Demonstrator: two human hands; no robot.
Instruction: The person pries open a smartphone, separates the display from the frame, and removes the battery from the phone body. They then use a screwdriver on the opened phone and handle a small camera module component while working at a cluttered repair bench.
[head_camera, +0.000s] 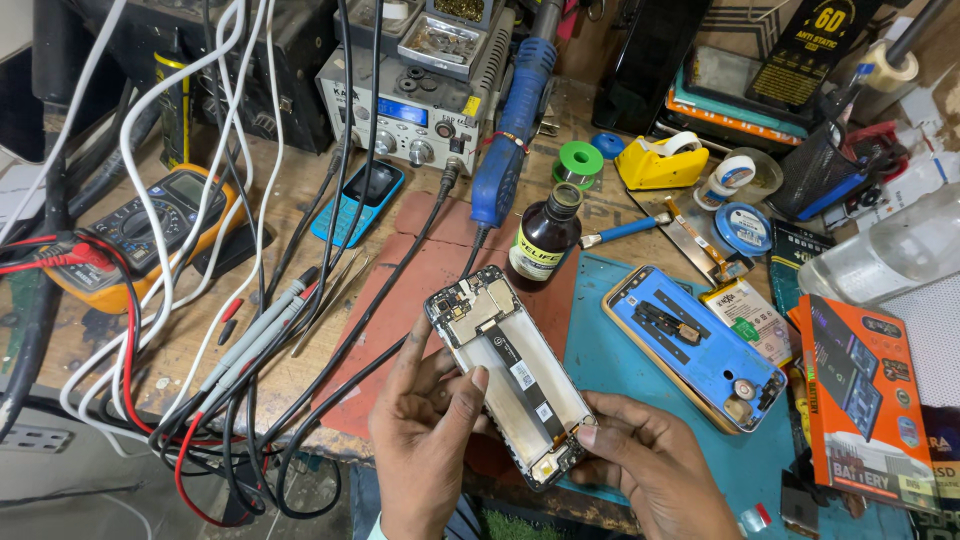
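An opened phone frame (512, 370), back cover off and circuit board and ribbon cables showing, is held tilted above the bench's front edge. My left hand (425, 440) grips its left long side, thumb lying on the inner face. My right hand (655, 465) holds its lower right corner with the fingertips. A blue phone back cover (695, 345) lies inside up on the teal mat (620, 370), just right of the frame.
A dark brown bottle (545, 238) stands behind the frame on a red mat (420, 270). A yellow multimeter (140, 235) and tangled cables (230, 330) fill the left. A soldering station (415, 110), blue hot-air handle (510, 140), tape dispenser (655, 160) and orange box (865, 400) surround them.
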